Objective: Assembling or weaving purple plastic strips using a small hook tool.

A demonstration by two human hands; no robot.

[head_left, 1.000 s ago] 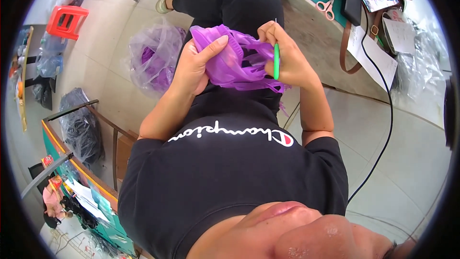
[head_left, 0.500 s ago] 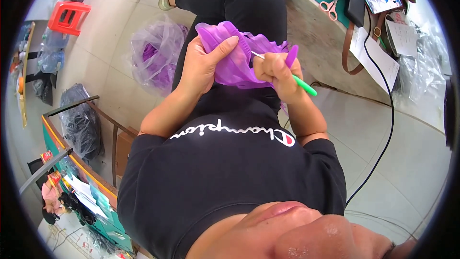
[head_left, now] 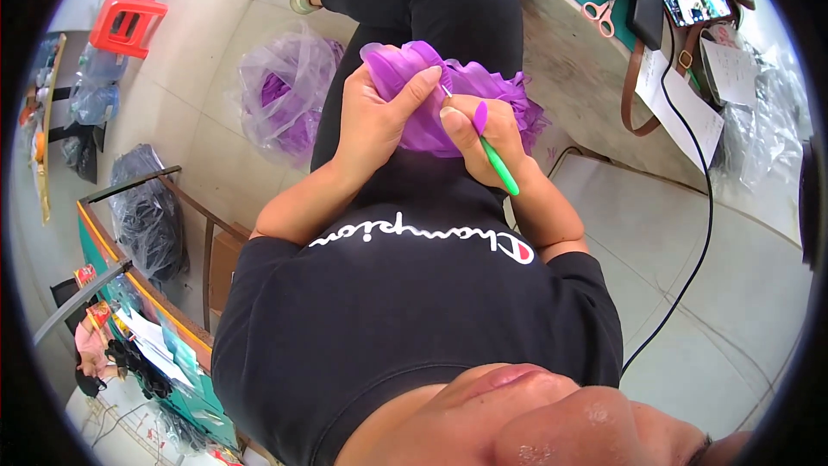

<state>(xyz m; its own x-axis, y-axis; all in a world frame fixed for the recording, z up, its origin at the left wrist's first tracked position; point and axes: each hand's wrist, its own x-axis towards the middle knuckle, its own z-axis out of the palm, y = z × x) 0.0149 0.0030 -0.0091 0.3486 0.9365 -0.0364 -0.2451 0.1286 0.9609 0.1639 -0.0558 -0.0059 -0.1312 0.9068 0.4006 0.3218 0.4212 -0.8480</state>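
Over my lap, my left hand [head_left: 373,121] pinches a sheer purple fabric piece [head_left: 417,125], with the thumb pressed on a gathered or ribbed strip along it. My right hand [head_left: 493,131] is closed around a slim green-handled tool [head_left: 499,168]. The tool's thin metal shaft points up and left, and its tip meets the fabric beside my left thumb. I cannot make out the tip's shape. A small purple tongue-shaped piece [head_left: 480,116] stands up at my right fingers. The rest of the ruffled fabric spreads behind my right hand.
A clear plastic bag [head_left: 289,95] of purple material lies on the floor to the left. At the far right, a table holds pink-handled scissors [head_left: 599,13], a phone [head_left: 697,3], a brown strap [head_left: 636,86] and papers. A black cable [head_left: 709,198] hangs down on the right.
My right hand has moved left, closer to my left thumb, bringing the tool's tip in against the fabric. The green handle now points more steeply down.
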